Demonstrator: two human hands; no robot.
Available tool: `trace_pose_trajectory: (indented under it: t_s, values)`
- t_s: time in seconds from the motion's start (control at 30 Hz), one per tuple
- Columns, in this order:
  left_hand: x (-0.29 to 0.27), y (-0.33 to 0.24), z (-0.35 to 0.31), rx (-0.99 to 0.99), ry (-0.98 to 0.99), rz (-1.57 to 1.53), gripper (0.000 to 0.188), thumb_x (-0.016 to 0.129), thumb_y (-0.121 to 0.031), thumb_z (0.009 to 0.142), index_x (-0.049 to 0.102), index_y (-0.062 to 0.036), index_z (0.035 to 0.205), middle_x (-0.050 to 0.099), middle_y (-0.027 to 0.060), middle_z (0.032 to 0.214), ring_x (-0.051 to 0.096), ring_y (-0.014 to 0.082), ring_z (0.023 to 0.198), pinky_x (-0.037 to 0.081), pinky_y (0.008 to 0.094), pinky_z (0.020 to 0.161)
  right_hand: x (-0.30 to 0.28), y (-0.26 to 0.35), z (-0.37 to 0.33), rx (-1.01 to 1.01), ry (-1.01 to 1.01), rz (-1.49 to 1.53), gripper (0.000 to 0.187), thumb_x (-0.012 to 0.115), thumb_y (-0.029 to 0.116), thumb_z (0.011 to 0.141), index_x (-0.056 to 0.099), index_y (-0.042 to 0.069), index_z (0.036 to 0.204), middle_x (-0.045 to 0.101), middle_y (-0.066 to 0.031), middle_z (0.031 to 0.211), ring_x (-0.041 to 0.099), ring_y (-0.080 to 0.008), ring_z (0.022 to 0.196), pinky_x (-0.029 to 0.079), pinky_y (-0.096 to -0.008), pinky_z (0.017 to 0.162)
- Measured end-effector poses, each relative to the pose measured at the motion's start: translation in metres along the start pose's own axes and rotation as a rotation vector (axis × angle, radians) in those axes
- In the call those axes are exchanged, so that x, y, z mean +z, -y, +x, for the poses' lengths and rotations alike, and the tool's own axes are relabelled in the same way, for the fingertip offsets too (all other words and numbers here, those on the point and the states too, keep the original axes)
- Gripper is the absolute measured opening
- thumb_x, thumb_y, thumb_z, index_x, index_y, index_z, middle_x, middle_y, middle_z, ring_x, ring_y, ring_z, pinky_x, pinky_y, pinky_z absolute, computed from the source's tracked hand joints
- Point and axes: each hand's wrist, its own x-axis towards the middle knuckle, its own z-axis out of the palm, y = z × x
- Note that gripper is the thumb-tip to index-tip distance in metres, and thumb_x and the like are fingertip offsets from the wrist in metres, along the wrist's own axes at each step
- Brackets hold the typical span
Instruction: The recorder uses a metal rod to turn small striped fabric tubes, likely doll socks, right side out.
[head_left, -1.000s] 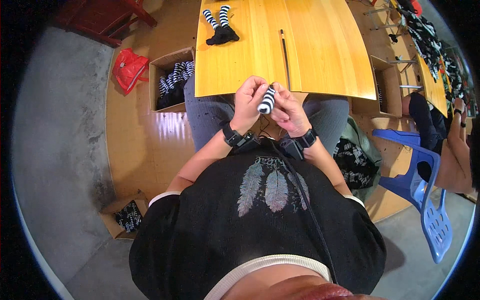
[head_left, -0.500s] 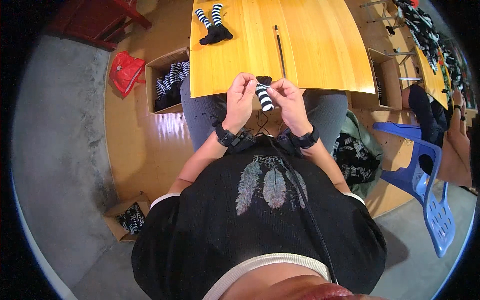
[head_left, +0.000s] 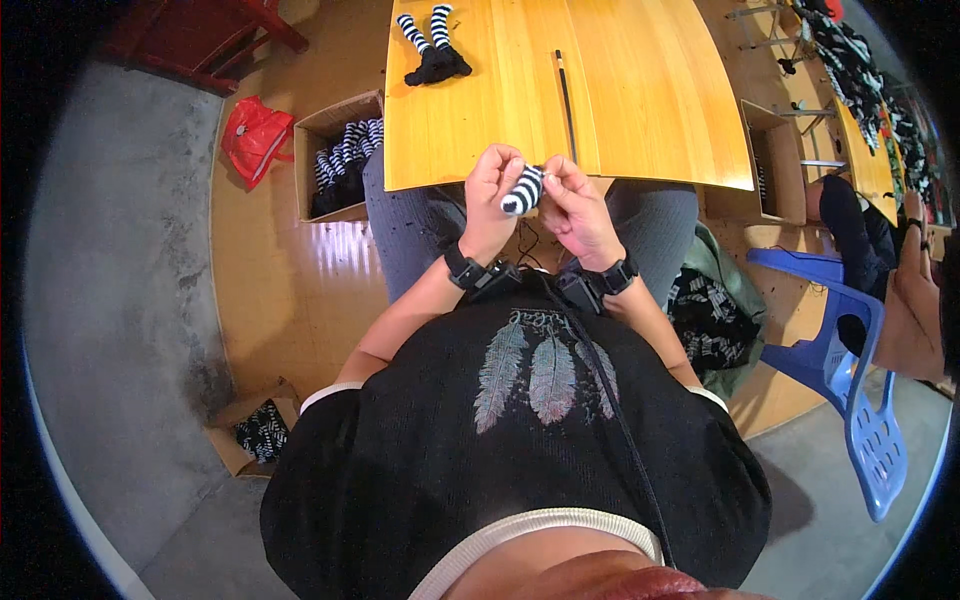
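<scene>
Just off the near edge of the yellow wooden table [head_left: 660, 110], both my hands hold a small black-and-white striped fabric tube [head_left: 523, 191]. Its rounded white end points toward me and to the left; its far end is hidden by my fingers. My left hand [head_left: 488, 200] is closed on its left side. With thumb and forefinger, my right hand [head_left: 580, 212] pinches at its upper right end. Two similar striped tubes with black fabric ends [head_left: 435, 62] lie at the far left of the table. A thin black stick [head_left: 566, 105] lies behind my hands.
A cardboard box of striped pieces [head_left: 312, 130] stands left of the table, beside a red bag [head_left: 255, 140]. Another box [head_left: 240, 440] is on the floor at lower left. A sack [head_left: 735, 310], a blue plastic chair [head_left: 850, 390] and another person's arm [head_left: 912, 290] are at right.
The striped tube has turned in my hands, its rounded end swinging from pointing toward me to lower left. My left hand has shifted slightly right. The view has shifted a little.
</scene>
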Motion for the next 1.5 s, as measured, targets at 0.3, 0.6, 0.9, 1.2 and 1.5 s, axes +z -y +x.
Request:
trace_pose_trajectory:
  t_s: [0.3,0.6,0.9,1.2,1.5]
  values:
    - [-0.006,0.006,0.007,-0.044,-0.023,-0.016,0.007,0.042,-0.007,0.087,0.046,-0.0021,0.085,0.049,0.0008,0.076,0.046,0.0058,0.070,0.039,0.0187,0.064,-0.011,0.003,0.005,0.047,0.027,-0.188,0.013,0.057,0.011,0.080,0.049,0.010,0.091,0.048,0.0062,0.065,0.038,-0.0019,0.047,0.028,-0.0152,0.041]
    - [-0.002,-0.010,0.005,0.066,-0.033,-0.122,0.011,0.040,-0.013,0.090,0.045,-0.0032,0.089,0.054,0.0047,0.085,0.054,0.0092,0.070,0.045,0.0205,0.062,-0.013,-0.015,-0.003,-0.025,-0.080,-0.263,0.020,0.060,0.005,0.076,0.054,0.003,0.094,0.057,-0.0011,0.083,0.049,-0.0049,0.069,0.039,-0.0173,0.054]
    - [-0.005,-0.001,0.002,-0.141,0.031,-0.184,0.012,0.041,-0.009,0.089,0.049,-0.0015,0.092,0.055,0.0019,0.082,0.052,0.0052,0.072,0.043,0.0183,0.063,0.009,-0.007,-0.002,-0.294,-0.164,-0.286,0.030,0.061,-0.002,0.072,0.051,0.001,0.101,0.056,-0.0028,0.092,0.052,-0.0105,0.086,0.043,-0.0215,0.075]
    - [-0.002,0.001,0.000,-0.268,0.040,-0.142,0.012,0.041,0.000,0.086,0.050,0.0007,0.094,0.055,0.0022,0.082,0.052,0.0067,0.073,0.043,0.0197,0.064,0.012,0.001,-0.001,-0.345,-0.199,-0.341,0.033,0.060,-0.007,0.071,0.048,0.002,0.101,0.056,-0.0040,0.091,0.053,-0.0104,0.085,0.045,-0.0221,0.073]
    - [-0.003,-0.017,-0.008,0.219,-0.001,0.335,0.016,0.050,0.005,0.074,0.053,-0.0008,0.088,0.054,0.0050,0.082,0.052,0.0114,0.072,0.041,0.0231,0.063,-0.003,0.004,-0.001,-0.423,-0.371,-0.335,0.021,0.059,-0.005,0.073,0.048,0.004,0.088,0.055,-0.0013,0.075,0.051,-0.0066,0.064,0.042,-0.0185,0.058]
